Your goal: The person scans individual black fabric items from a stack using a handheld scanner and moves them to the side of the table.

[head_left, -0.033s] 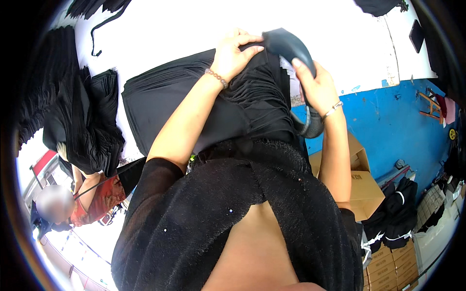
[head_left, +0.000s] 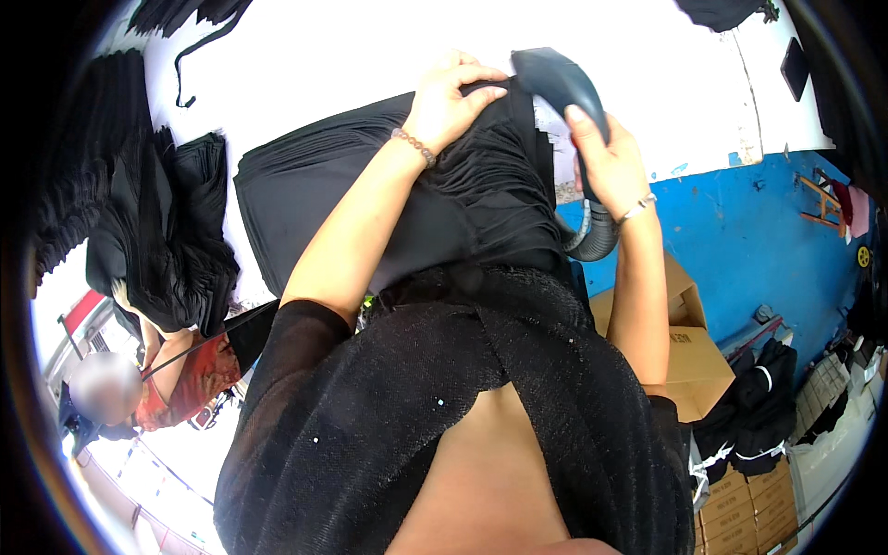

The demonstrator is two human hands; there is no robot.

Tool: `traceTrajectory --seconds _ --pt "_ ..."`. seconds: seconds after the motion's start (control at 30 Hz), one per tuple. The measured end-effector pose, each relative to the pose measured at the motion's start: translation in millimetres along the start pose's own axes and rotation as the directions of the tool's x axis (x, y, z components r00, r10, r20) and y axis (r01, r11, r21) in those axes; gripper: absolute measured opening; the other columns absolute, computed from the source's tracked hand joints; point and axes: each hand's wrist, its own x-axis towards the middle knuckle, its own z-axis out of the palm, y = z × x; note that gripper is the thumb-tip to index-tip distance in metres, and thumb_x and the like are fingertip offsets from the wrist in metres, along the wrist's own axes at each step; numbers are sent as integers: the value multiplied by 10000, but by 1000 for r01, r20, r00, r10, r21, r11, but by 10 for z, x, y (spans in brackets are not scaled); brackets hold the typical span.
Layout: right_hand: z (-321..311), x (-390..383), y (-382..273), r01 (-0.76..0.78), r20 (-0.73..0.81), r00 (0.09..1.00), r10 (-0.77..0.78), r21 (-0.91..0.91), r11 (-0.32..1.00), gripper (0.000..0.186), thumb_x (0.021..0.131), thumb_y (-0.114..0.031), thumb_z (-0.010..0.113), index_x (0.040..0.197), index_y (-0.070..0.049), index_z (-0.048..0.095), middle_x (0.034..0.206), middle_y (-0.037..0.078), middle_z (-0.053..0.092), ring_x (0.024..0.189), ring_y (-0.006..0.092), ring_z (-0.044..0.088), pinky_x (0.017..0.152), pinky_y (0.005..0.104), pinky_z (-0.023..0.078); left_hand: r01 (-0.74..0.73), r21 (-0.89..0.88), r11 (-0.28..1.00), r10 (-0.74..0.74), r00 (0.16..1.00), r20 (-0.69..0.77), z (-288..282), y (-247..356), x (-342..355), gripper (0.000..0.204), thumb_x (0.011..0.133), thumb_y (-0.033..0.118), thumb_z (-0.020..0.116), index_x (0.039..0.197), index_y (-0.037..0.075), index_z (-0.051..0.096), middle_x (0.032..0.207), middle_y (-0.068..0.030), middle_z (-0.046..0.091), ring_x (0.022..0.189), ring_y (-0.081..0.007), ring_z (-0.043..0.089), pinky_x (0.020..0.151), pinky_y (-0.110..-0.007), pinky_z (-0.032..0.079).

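Observation:
A thick stack of folded black fabric pieces (head_left: pixel 370 208) lies on the white table just in front of my body. My left hand (head_left: pixel 450 104) rests on its far edge, thumb and fingers pinching the top piece near the corner. To the right, my right hand (head_left: pixel 610 166) is wrapped round the handle of a dark hand-held thread trimmer (head_left: pixel 558 81). The trimmer's wide head is just beside the fabric corner and my left fingertips; whether it touches the cloth I cannot tell. A ribbed hose (head_left: pixel 597 239) hangs from the handle's lower end.
More black fabric piles (head_left: pixel 185 222) hang at the table's left, where a co-worker's hand (head_left: pixel 120 294) holds them. A black phone-like slab (head_left: pixel 794 69) lies at the far right. Cardboard boxes (head_left: pixel 698 365) and black bundles (head_left: pixel 754 398) stand on the right beside the blue surface (head_left: pixel 721 222).
My right hand and the thread trimmer have shifted slightly right, its head drawing a little away from my left fingertips. My left hand stays almost in place on the fabric.

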Motion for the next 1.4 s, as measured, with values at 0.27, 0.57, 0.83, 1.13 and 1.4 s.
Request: traceTrajectory --seconds 0.27,0.57,0.83,1.13,1.4 --pt "-167 -15 -29 58 228 972 -53 -13 998 528 964 -516 636 941 12 630 594 24 541 471 104 518 468 272 428 104 -263 959 -80 992 102 -44 13 46 155 836 65 770 989 35 771 930 -76 694 928 -213 662 855 -301 522" --pt "-256 -362 120 204 174 972 -159 -286 936 580 937 -509 659 1040 61 664 818 193 704 794 279 702 750 376 546 669 88 738 -481 429 765 -973 721 -65 231 1031 199 583 1012 2 702 785 -47 700 565 -107 617 555 -243 517" --pt "-113 -228 59 96 112 992 -58 -374 922 689 912 -613 621 991 69 675 817 241 686 791 347 697 747 406 540 -150 320 935 100 981 167 -249 0 -115 354 842 310 784 1078 62 695 1063 -138 654 962 -323 652 853 -397 538" --pt "-51 -114 -14 32 20 999 -34 86 996 534 977 -531 606 883 -6 596 599 19 541 455 114 521 446 276 432 153 -91 984 -138 979 153 -68 69 -54 201 862 197 765 999 51 741 991 -109 699 960 -277 674 875 -350 530" --pt "-171 -235 2 -17 62 998 18 -25 1000 538 962 -528 626 917 8 609 594 35 547 455 110 527 453 277 431 162 -195 967 -80 925 371 -570 427 -186 262 974 262 673 1012 8 722 844 -88 718 804 -159 686 777 -289 537"
